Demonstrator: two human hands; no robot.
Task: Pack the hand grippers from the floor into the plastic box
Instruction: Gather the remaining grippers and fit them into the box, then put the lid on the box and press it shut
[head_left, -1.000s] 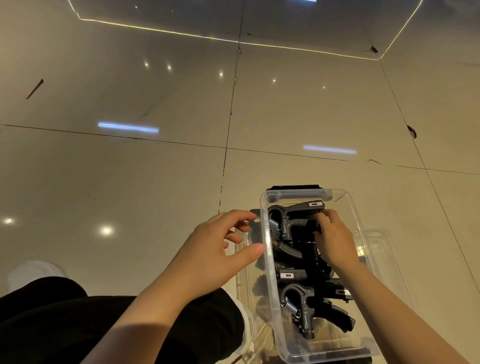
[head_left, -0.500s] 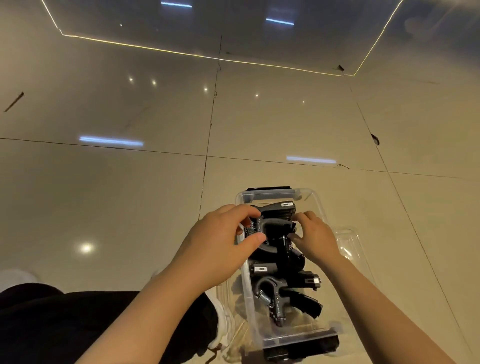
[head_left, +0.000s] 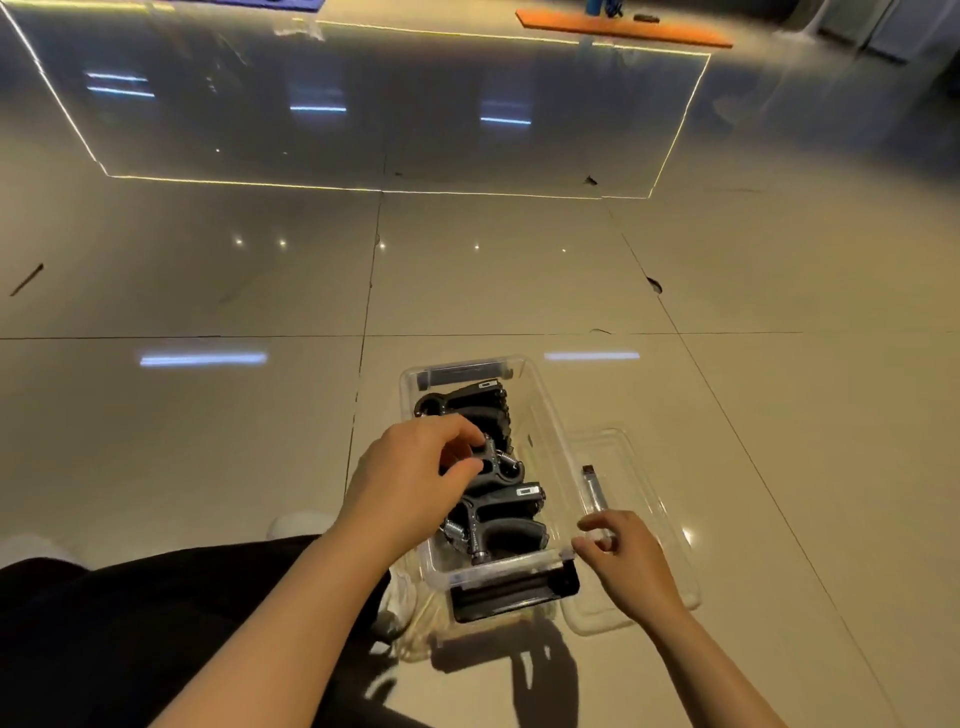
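A clear plastic box (head_left: 543, 415) with black latches stands on the tiled floor in front of me. Several black hand grippers lie packed in it, one at the far end (head_left: 467, 402) and one near me (head_left: 501, 522). My left hand (head_left: 410, 483) reaches into the box and pinches the middle hand gripper (head_left: 498, 465) by its top near the spring. My right hand (head_left: 631, 564) hovers to the right of the box over the clear lid (head_left: 636, 467), fingers loosely curled and holding nothing.
The lid lies flat on the floor against the box's right side. My dark trouser leg (head_left: 156, 613) and a white shoe (head_left: 301, 522) are at the lower left. An orange mat (head_left: 623, 31) lies far back. Glossy floor tiles spread all around.
My left hand has gone from the box's left rim into the box and taken hold of the middle gripper. My right hand has left the box and moved right over the lid.
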